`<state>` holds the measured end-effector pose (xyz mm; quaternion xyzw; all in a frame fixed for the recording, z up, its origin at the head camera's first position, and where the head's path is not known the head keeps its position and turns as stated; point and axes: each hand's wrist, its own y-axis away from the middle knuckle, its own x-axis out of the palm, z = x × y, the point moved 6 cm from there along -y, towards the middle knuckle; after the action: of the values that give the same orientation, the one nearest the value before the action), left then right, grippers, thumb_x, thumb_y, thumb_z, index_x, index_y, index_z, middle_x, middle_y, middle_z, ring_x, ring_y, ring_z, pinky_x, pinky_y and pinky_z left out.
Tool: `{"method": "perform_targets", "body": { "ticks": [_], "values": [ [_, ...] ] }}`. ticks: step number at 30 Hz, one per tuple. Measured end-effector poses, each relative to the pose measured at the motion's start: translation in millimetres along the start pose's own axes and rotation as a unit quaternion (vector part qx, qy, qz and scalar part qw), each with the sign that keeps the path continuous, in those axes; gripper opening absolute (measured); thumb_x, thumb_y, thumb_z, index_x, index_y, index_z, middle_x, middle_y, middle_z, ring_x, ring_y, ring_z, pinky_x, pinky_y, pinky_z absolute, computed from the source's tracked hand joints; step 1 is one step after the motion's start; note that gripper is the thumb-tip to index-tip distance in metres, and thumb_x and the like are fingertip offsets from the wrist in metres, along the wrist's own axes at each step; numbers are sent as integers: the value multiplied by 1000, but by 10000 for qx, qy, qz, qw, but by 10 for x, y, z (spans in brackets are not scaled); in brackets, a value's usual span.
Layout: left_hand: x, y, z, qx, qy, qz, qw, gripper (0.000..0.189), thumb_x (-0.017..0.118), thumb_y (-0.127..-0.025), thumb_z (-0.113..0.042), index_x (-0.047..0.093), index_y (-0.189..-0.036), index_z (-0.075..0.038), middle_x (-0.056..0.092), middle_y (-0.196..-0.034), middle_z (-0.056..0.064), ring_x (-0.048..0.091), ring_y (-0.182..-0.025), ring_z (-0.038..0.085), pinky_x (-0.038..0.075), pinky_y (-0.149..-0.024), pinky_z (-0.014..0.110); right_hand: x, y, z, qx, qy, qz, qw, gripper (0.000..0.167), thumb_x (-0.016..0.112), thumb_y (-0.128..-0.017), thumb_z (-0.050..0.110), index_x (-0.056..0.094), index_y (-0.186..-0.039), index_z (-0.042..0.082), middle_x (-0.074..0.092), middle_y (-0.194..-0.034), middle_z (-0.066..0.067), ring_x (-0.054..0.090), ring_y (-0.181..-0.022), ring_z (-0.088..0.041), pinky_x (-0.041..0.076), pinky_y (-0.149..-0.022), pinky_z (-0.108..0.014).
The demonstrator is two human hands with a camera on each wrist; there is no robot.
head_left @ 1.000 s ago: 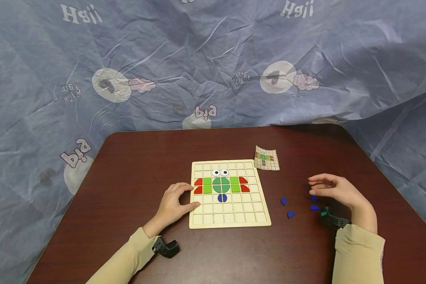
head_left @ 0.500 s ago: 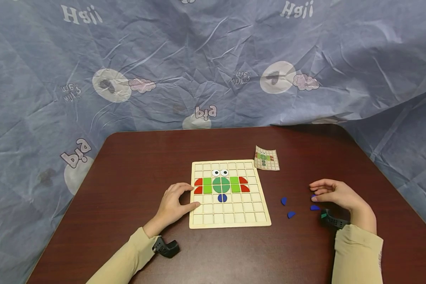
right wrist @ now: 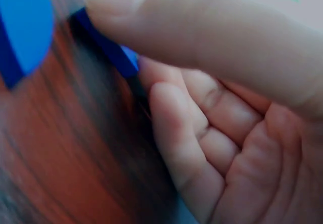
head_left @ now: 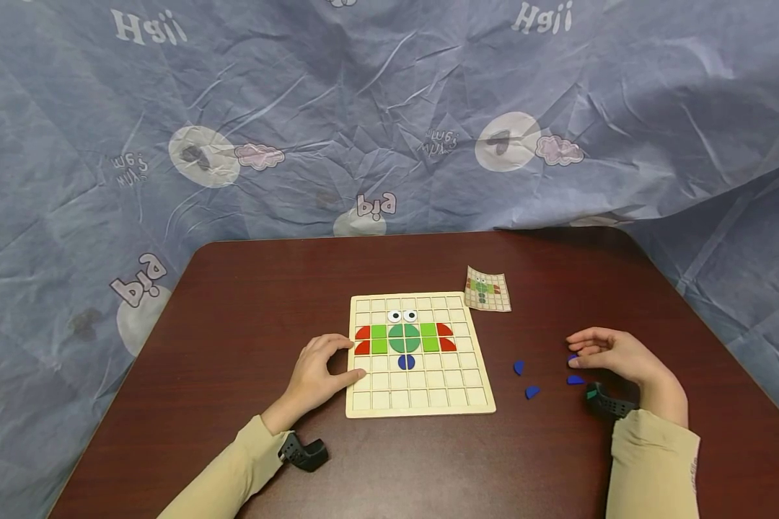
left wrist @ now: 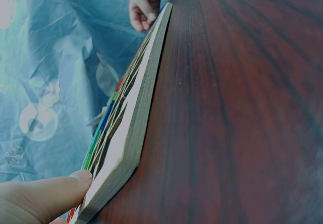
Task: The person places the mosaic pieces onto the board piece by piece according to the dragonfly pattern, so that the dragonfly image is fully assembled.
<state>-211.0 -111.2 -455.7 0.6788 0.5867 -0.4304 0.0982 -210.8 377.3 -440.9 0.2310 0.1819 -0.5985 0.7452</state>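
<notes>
A pale wooden grid board [head_left: 420,396] lies on the table, bearing white eyes, green, red and blue pieces. At its left edge, my left hand [head_left: 313,371] touches the board with thumb and fingertips; the left wrist view shows the thumb [left wrist: 60,193] resting on the rim. Off to the right, my right hand [head_left: 623,355] bends over a small blue piece [head_left: 572,357] and pinches it between thumb and fingers. In the right wrist view the thumb partly covers this blue piece [right wrist: 113,50]. Another rounded blue piece [right wrist: 28,24] lies nearby.
A patterned card [head_left: 488,290] showing a similar figure lies at the board's upper right corner. Blue pieces [head_left: 518,367] with rounded sides are scattered between the board and my right hand. Behind the dark red table [head_left: 266,274] hangs a printed blue cloth [head_left: 337,130].
My right hand has lowered slightly, its thumb and fingers closing around the blue piece, and has since stayed almost still. The left hand and board have not moved.
</notes>
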Motion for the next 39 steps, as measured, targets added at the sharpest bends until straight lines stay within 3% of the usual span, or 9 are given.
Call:
{"method": "perform_targets", "body": {
  "ticks": [7,14,28,33,39],
  "values": [
    [-2,-1,2,-21,-19,-7,10000,49,80,-71,-36,66,-109,-8,59,-114,4,50,-110,26,37,-95,46,-5,-38,1,204,330,-187,9991,44,72,-84,21,59,-115,-8,68,-97,-12,63,-78,-6,51,-68,-22],
    [0,-2,-2,-7,-4,-1,10000,49,80,-70,-35,66,-108,-8,59,-114,5,50,-110,27,36,-95,46,10,-18,19,192,-16,-42,9998,41,69,-85,11,56,-115,-13,68,-93,-11,65,-77,-10,53,-68,-24],
    [0,4,4,-39,-42,-9,10000,48,79,-71,-36,66,-108,-9,59,-114,4,50,-111,27,37,-95,47,66,-117,133,101,645,-72,9978,31,73,-81,12,62,-103,-7,66,-87,-10,61,-72,-9,51,-64,-23],
    [1,6,10,-37,-51,-18,10000,48,79,-71,-36,66,-108,-9,59,-114,4,50,-111,27,37,-95,47,87,-164,260,-103,809,-242,9964,29,71,-82,12,62,-104,-5,67,-93,-13,61,-75,-8,50,-66,-23],
    [2,6,9,-33,-61,-12,10000,48,79,-72,-37,66,-108,-10,59,-114,3,50,-111,26,37,-95,47,130,-238,565,-423,1030,-619,9918,32,70,-86,23,65,-107,-1,68,-96,-13,62,-79,-5,50,-67,-21]
  ]
}}
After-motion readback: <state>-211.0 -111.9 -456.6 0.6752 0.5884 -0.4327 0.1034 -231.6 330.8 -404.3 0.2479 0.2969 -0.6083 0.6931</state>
